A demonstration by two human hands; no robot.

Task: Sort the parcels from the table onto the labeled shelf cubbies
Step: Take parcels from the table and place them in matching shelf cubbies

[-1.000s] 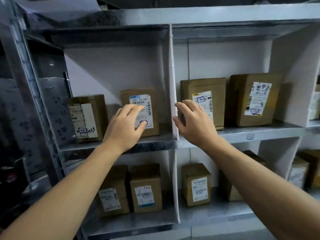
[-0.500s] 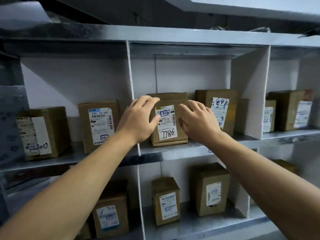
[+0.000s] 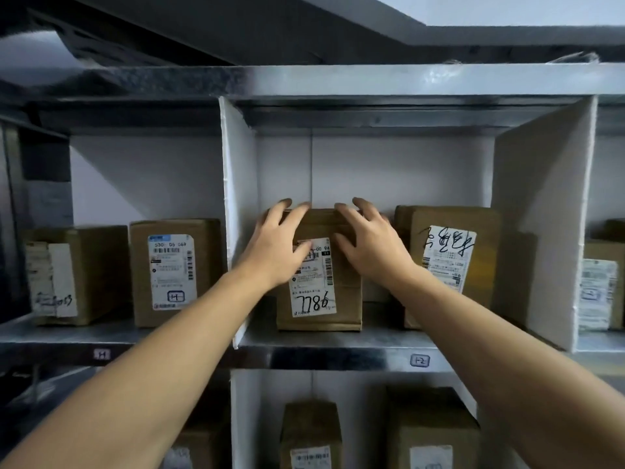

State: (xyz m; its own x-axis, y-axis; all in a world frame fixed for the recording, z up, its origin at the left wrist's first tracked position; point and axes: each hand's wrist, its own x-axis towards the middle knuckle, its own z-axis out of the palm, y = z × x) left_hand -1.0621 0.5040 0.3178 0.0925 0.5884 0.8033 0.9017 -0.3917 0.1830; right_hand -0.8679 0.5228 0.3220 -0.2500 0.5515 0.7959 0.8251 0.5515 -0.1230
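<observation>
A brown cardboard parcel (image 3: pixel 316 301) with "7786" handwritten on its white label stands upright in the upper middle cubby, above the shelf tag "1-2" (image 3: pixel 419 360). My left hand (image 3: pixel 277 247) lies on its upper left front. My right hand (image 3: pixel 370 247) lies on its upper right. The fingers of both are spread and hooked over the parcel's top edge. The hands hide the upper part of the label.
A second parcel (image 3: pixel 449 262) with black scribble stands right beside it. Two parcels (image 3: pixel 172 272) (image 3: pixel 67 275) sit in the left cubby tagged "1-1" (image 3: pixel 101 354). White dividers (image 3: pixel 233 214) (image 3: pixel 541 214) wall the cubby. More parcels (image 3: pixel 311 434) (image 3: pixel 433 431) fill the cubbies below and one (image 3: pixel 602 292) at right.
My view has swung right from the left cubby to the middle one. Both hands moved from the divider onto the 7786 parcel, then up from its sides to its top edge.
</observation>
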